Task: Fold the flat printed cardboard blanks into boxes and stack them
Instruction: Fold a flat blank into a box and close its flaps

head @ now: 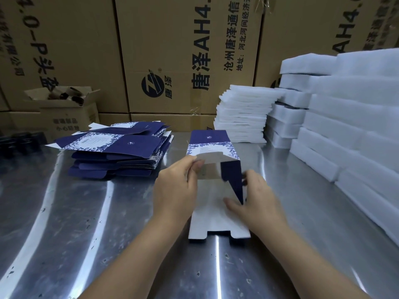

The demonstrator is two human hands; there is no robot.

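The thumb and fingertips (pixel 199 164) of the left hand (pixel 176 186) are squeezing together on a white flap (pixel 210 159) at the open near end of the half-folded box (pixel 212 142). The flap is bending in over the opening.

The fingers of the right hand (pixel 258 203) are curling around the dark blue side flap (pixel 234 180) at the same end. Its thumb (pixel 230 202) is pressing down on a long white flap (pixel 217 221). That long flap is lying flat on the table and pointing toward the person. It has a square notch in its near edge.

Both hands are holding the box, one on each side. The box is lying on its side in the middle of the shiny metal table (pixel 86 212), right in front of the person. Its top is dark blue, with a white band and blue flowers near the open end.

To the left of the box, a messy pile of flat blanks (pixel 114 145) is sitting on the table, well apart from the hands. They are dark blue with the same flower print.

Behind the box on the right, a stack of thin white foam sheets (pixel 241 113) is standing. Thicker white foam blocks (pixel 356 117) are piling up along the right side of the table.

Big brown cartons (pixel 164 50) with black printed writing are making a wall at the back. A small open carton (pixel 64 117) is sitting at the back left with cardboard tubes (pixel 71 94) inside. Some dark things (pixel 21 143) are sitting at the far left, too blurry to name.
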